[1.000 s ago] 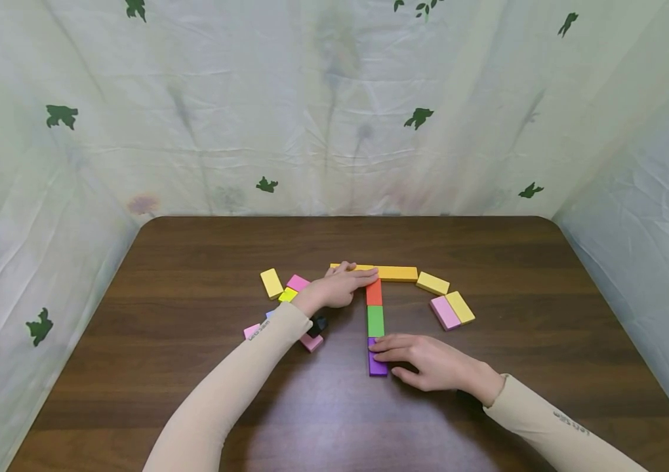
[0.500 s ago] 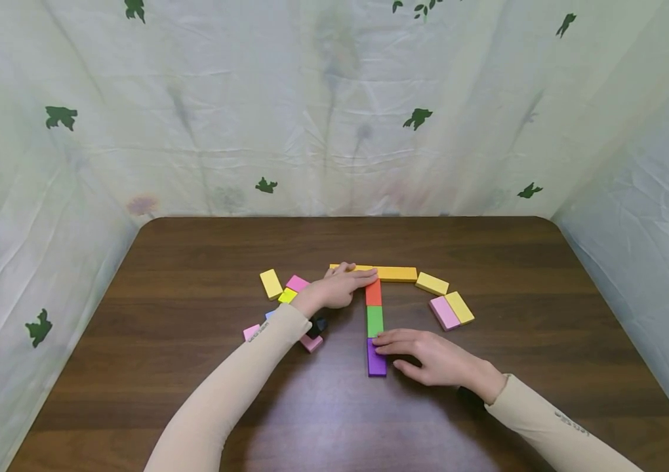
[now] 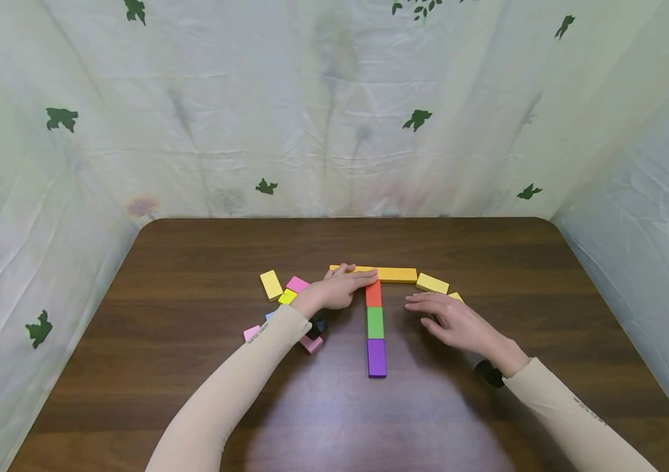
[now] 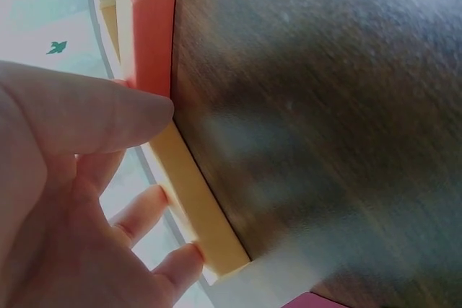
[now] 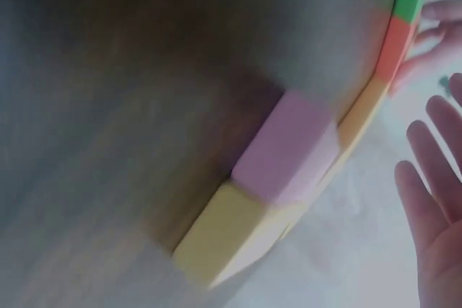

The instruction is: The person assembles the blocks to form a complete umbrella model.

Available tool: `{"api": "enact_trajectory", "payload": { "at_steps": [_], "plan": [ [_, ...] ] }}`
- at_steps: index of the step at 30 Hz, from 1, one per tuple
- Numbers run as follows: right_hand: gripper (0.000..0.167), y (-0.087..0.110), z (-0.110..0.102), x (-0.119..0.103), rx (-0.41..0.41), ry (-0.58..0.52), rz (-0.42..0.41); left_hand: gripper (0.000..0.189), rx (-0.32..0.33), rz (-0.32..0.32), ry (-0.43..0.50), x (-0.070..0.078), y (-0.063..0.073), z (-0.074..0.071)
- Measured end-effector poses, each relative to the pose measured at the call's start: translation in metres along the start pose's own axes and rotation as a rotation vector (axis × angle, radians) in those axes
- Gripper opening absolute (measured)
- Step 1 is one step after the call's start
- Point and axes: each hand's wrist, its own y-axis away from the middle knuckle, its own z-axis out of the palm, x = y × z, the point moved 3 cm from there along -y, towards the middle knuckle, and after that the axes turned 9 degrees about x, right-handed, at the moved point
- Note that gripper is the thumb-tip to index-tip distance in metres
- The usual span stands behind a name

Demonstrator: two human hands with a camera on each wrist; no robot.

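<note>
Backdrop: pale fabric [image 3: 334,154] with dark green shapes [image 3: 416,119], hung behind and at both sides.
Tabletop [image 3: 222,249]: dark wood-grain, glossy; we judge that blocks slide easily on it.
Right hand [image 3: 452,321]: fingers straight and apart, holding nothing, right of the green block [image 3: 375,322].
Left hand [image 3: 340,286]: extended fingers touch the orange crosspiece [image 3: 397,275]; thumb lies at its joint with the red block [image 3: 373,295]. We find no closed grip.
Crosspiece handling: one piece or two, we cannot tell. It looks stiff, light and hardly fragile; we would pinch its long sides, away from the joint.
Purple block [image 3: 376,358]: nearest the person, in line with green and red, ends meeting; best taken by both side faces, since an end push could shift the line.
Loose blocks: slanted yellow block [image 3: 432,283] beside the crosspiece; lilac block [image 5: 285,146] touching another yellow block [image 5: 224,232].
</note>
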Motion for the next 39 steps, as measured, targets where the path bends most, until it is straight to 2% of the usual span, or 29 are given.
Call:
{"api": "enact_trajectory", "payload": {
  "at_steps": [5,10,17,24,33,39],
  "plan": [
    [0.034,0.000,-0.009,0.015,0.011,-0.001,0.139,0.065,-0.004,0.009,0.006,0.000,0.000,-0.001],
    [0.036,0.001,-0.013,0.027,0.029,0.012,0.220,0.065,-0.007,0.026,-0.003,0.001,0.001,-0.001],
    [0.040,0.004,-0.013,0.035,0.030,0.061,0.279,0.062,-0.001,0.022,-0.007,0.002,0.002,0.000],
    [0.040,0.005,-0.012,0.040,0.014,0.062,0.329,0.060,0.001,0.016,-0.038,0.005,0.004,-0.001],
    [0.039,0.006,-0.011,0.043,0.010,0.082,0.338,0.051,0.108,0.083,-0.078,0.002,0.008,-0.003],
    [0.039,0.005,-0.011,0.044,-0.002,0.097,0.347,0.049,0.125,0.112,-0.094,0.001,0.010,-0.003]
  ]
}}
